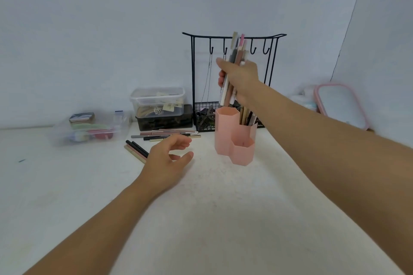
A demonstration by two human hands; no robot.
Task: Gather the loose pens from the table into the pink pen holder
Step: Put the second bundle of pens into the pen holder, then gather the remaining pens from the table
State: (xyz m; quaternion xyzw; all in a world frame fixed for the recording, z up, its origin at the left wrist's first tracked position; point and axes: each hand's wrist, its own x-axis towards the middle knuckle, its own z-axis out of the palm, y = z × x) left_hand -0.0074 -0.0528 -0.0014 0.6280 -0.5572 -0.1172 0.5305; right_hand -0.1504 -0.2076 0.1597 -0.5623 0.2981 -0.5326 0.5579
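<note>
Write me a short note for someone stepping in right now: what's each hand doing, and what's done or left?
Right hand grips a bundle of pens above the pink pen holder.
Left hand is open, holding nothing, beside the loose pens on the table.
Done: some pens already stand in the holder's back compartment.
Left: drop in the bundle, then gather the loose ones.

Behind the pink pen holder [225,131], the right hand [242,80] and its forearm cover part of the black wire rack [234,37] and its basket. Left of the holder, the left hand [166,159] hides the near ends of the loose pens [136,148]. Far left, the clear box [91,129] is blurred, its contents unreadable. Right of the holder, the pink-rimmed mirror [340,105] is smeared.
</note>
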